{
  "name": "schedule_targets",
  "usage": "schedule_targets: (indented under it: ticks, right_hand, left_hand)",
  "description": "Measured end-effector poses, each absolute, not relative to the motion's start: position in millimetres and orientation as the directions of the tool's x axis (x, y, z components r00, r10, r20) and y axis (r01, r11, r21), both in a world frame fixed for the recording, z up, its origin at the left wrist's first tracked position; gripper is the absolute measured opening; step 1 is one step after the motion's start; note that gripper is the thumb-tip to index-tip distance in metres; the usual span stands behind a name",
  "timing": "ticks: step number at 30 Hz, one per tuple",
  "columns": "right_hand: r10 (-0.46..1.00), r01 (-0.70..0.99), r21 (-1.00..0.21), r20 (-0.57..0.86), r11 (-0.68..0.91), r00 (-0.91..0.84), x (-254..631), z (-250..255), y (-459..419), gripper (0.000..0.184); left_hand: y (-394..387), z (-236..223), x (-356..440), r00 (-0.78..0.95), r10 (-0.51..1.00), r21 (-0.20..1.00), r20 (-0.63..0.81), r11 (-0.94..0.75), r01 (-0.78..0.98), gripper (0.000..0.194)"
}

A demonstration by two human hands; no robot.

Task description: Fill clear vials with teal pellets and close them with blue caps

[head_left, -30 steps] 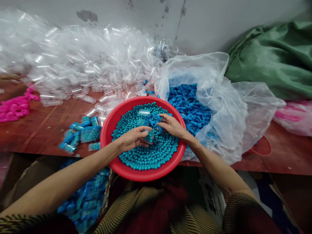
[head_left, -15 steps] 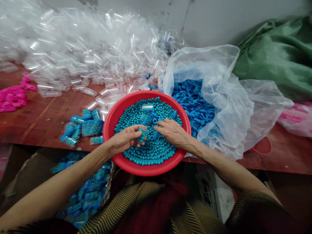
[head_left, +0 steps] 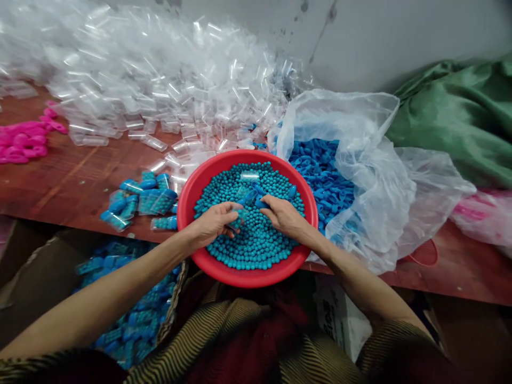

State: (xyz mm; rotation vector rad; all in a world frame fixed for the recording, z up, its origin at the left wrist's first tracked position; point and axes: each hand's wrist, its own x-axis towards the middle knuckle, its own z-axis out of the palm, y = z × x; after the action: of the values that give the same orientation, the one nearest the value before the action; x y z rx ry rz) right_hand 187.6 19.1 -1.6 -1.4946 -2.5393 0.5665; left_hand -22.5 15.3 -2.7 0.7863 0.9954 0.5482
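A red basin (head_left: 250, 278) full of teal beads (head_left: 252, 255) sits at the table's front edge. Over its left half my left hand (head_left: 214, 223) is closed around a small clear plastic tube (head_left: 240, 215) with teal beads inside. To the right, my right hand (head_left: 285, 217) pinches a blue plastic cap (head_left: 261, 204) just above the beads, a short way from the tube. Between and behind my hands, more blue caps (head_left: 256, 188) and another clear tube (head_left: 250, 175) lie on the beads.
Clear tubes (head_left: 160, 80) are heaped along the wall. A plastic bag (head_left: 372, 186) of blue caps (head_left: 320, 170) stands right of the basin. Filled, capped tubes (head_left: 154, 201) lie to its left, with more in a cardboard box (head_left: 48, 272) below. Pink pieces (head_left: 26, 141) rest far left.
My right hand has lifted slightly from the beads, and the blue cap now shows in its fingers. My left hand still holds the tube. The whole view has shifted a little.
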Motion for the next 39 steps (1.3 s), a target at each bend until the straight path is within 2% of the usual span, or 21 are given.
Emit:
schedule_targets:
  ticks: [2, 4, 7, 11, 14, 17, 21, 23, 27, 29, 35, 39]
  right_hand:
    - [0.851, 0.810, -0.409, -0.134, 0.420, -0.508, 187, -1, 19, 0.017]
    - [0.855, 0.852, -0.354, -0.210, 0.386, -0.474, 189, -1, 17, 0.020]
    - [0.890, 0.882, -0.328, -0.191, 0.339, -0.414, 197, 1, 15, 0.021]
    - [0.944, 0.846, -0.458, -0.038, 0.274, -0.327, 216, 4, 13, 0.033]
    - [0.961, 0.776, -0.582, 0.038, 0.244, -0.274, 230, 4, 10, 0.028]
    - [0.971, 0.681, -0.716, -0.017, 0.154, -0.238, 238, 2, 5, 0.020]
    - [0.957, 0.516, -0.857, -0.138, 0.013, -0.254, 233, 1, 0, 0.025]
    - [0.958, 0.510, -0.857, -0.079, 0.075, -0.274, 225, 2, -1, 0.028]
    - [0.955, 0.601, -0.759, 0.090, 0.250, -0.283, 209, 7, -5, 0.032]
    - [0.943, 0.586, -0.766, 0.077, 0.264, -0.324, 205, 9, -7, 0.033]
    - [0.938, 0.500, -0.851, -0.024, 0.163, -0.347, 204, 9, -10, 0.032]
    - [0.954, 0.514, -0.827, 0.081, 0.226, -0.289, 205, 5, -9, 0.028]
  left_hand:
    - [14, -4, -21, 0.438, 0.729, 0.813, -0.526, 0.583, 0.007, 0.030]
    - [15, -9, -19, 0.408, 0.723, 0.816, -0.558, 0.567, 0.111, 0.025]
    - [23, -23, -10, 0.389, 0.675, 0.778, -0.627, 0.571, 0.264, 0.018]
    - [41, -45, 18, 0.485, 0.592, 0.754, -0.643, 0.600, 0.268, 0.019]
    - [50, -46, 39, 0.529, 0.564, 0.755, -0.634, 0.601, 0.263, 0.021]
    - [52, -34, 44, 0.625, 0.511, 0.762, -0.590, 0.609, 0.221, 0.022]
    - [45, -18, 30, 0.745, 0.468, 0.754, -0.476, 0.653, 0.072, 0.036]
    - [38, -15, 23, 0.762, 0.470, 0.741, -0.446, 0.672, 0.019, 0.041]
    - [23, -12, 17, 0.734, 0.569, 0.786, -0.370, 0.613, -0.079, 0.041]
    - [15, -9, 16, 0.701, 0.623, 0.825, -0.347, 0.558, -0.088, 0.039]
    - [3, -2, 18, 0.624, 0.708, 0.896, -0.331, 0.443, -0.027, 0.035]
    - [2, 0, 17, 0.588, 0.729, 0.904, -0.351, 0.428, 0.009, 0.035]
